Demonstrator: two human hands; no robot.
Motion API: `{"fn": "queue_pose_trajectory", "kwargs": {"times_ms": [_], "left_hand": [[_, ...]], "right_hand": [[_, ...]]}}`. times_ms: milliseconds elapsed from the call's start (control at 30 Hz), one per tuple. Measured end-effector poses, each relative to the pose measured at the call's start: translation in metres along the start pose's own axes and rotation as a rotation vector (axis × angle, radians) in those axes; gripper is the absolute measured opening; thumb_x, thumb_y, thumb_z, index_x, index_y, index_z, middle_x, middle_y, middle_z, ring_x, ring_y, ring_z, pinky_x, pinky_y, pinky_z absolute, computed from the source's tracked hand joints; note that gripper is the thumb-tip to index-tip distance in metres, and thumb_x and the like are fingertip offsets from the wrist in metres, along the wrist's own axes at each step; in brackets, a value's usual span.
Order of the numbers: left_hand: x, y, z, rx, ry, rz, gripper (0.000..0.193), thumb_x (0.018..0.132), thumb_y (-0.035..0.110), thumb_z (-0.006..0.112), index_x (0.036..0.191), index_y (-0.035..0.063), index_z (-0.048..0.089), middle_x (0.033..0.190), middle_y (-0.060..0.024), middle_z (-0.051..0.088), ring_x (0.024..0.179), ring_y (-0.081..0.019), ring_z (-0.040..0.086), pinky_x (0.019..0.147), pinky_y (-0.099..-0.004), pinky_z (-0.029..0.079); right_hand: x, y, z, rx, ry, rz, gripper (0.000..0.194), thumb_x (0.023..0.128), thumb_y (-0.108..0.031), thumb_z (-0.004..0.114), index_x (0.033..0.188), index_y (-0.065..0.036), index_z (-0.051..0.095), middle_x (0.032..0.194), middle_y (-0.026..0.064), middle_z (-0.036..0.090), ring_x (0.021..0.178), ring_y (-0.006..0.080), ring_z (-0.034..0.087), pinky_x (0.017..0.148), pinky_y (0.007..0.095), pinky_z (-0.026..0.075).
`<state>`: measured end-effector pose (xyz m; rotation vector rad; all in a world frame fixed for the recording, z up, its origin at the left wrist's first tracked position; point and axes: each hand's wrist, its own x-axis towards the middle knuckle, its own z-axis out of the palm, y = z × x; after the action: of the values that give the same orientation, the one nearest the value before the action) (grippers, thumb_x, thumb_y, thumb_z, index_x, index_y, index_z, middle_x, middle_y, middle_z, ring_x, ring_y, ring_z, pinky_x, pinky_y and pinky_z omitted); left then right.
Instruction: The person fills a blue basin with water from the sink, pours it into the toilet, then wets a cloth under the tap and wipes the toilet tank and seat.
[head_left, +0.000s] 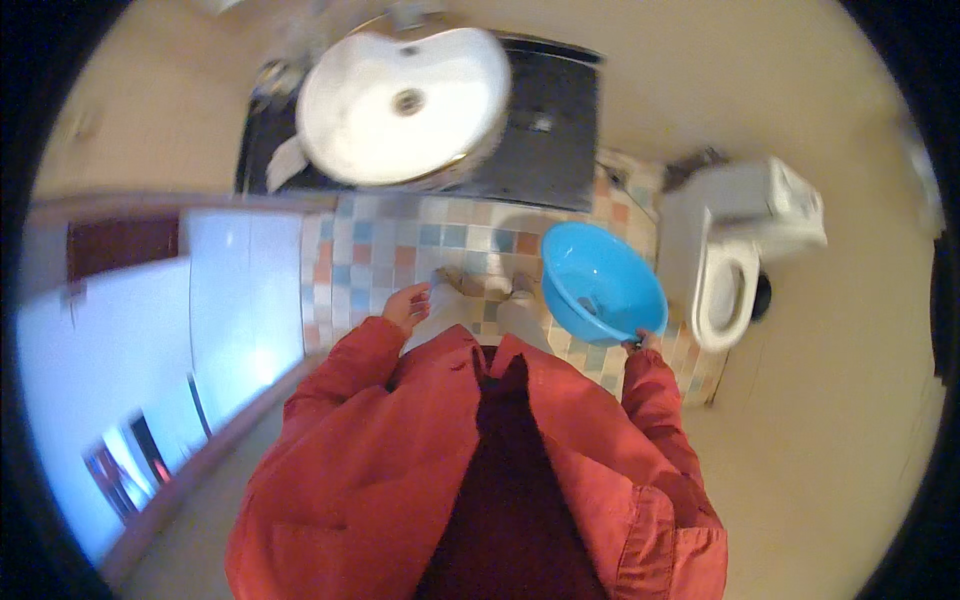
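My right hand (643, 342) grips the near rim of a light blue plastic basin (600, 281). The basin hangs tilted at my right side, and a small dark patch shows on its bottom. Beside my left thigh, my left hand (409, 306) holds nothing, its fingers loosely curled and a little apart. Both arms are in the sleeves of a red jacket (390, 465).
Ahead, a white washbasin (450, 112) sits on a black countertop (555, 127). A white toilet (724, 292) stands by the wall at right. Multicoloured tiles (405, 232) cover the floor. At left, a doorway frame borders a bright, glossy floor (240, 292).
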<state>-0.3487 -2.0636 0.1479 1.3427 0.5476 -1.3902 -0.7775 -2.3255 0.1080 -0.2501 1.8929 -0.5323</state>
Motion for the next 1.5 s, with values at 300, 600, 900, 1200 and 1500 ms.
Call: {"fn": "queue_pose_trajectory", "kwargs": {"times_ms": [300, 600, 900, 1200, 1500], "left_hand": [[-0.012, -0.117, -0.013, -0.545, 0.247, 0.101, 0.013, 0.076, 0.021, 0.056, 0.083, 0.0095, 0.057, 0.068, -0.0001, 0.048, 0.059, -0.0120, 0.047, 0.055, -0.0242, 0.041], [0.012, -0.182, -0.027, -0.706, 0.568, 0.292, 0.021, 0.076, 0.020, 0.054, 0.090, 0.0038, 0.057, 0.070, -0.0012, 0.051, 0.060, -0.0136, 0.048, 0.057, -0.0267, 0.041], [0.048, -0.222, -0.071, -0.096, 0.915, 0.404, 0.022, 0.077, 0.012, 0.049, 0.096, 0.0024, 0.055, 0.083, -0.0098, 0.050, 0.071, -0.0196, 0.051, 0.066, -0.0283, 0.043], [0.081, -0.216, -0.074, -0.246, 0.892, 0.148, 0.022, 0.074, 0.008, 0.050, 0.094, 0.0044, 0.055, 0.087, -0.0116, 0.046, 0.073, -0.0226, 0.050, 0.065, -0.0295, 0.043], [0.107, -0.190, -0.095, -0.005, 0.853, 0.128, 0.023, 0.072, 0.013, 0.052, 0.094, 0.0066, 0.057, 0.087, -0.0112, 0.048, 0.083, -0.0277, 0.049, 0.073, -0.0345, 0.041]], "right_hand": [[0.029, -0.002, 0.163, -0.594, -0.347, 0.080, 0.036, 0.077, -0.014, 0.050, 0.108, 0.000, 0.038, 0.097, 0.0189, 0.044, 0.088, 0.0372, 0.047, 0.057, 0.0398, 0.049], [-0.052, 0.108, 0.326, -0.903, -0.451, 0.063, 0.036, 0.080, -0.014, 0.052, 0.110, -0.001, 0.038, 0.101, 0.0172, 0.044, 0.085, 0.0281, 0.048, 0.063, 0.0343, 0.050], [-0.057, 0.265, 0.482, -0.811, -0.525, 0.010, 0.029, 0.077, -0.011, 0.053, 0.102, -0.002, 0.042, 0.094, 0.0145, 0.046, 0.080, 0.0262, 0.046, 0.064, 0.0342, 0.049], [-0.019, 0.381, 0.620, -0.368, -0.523, 0.316, 0.032, 0.084, -0.021, 0.046, 0.109, -0.001, 0.044, 0.115, 0.0211, 0.041, 0.104, 0.0366, 0.042, 0.050, 0.0249, 0.052], [-0.008, 0.427, 0.745, 0.057, -0.688, 0.460, 0.033, 0.082, -0.017, 0.043, 0.114, -0.008, 0.045, 0.127, 0.0184, 0.032, 0.108, 0.0300, 0.042, 0.042, 0.0214, 0.048]]}}
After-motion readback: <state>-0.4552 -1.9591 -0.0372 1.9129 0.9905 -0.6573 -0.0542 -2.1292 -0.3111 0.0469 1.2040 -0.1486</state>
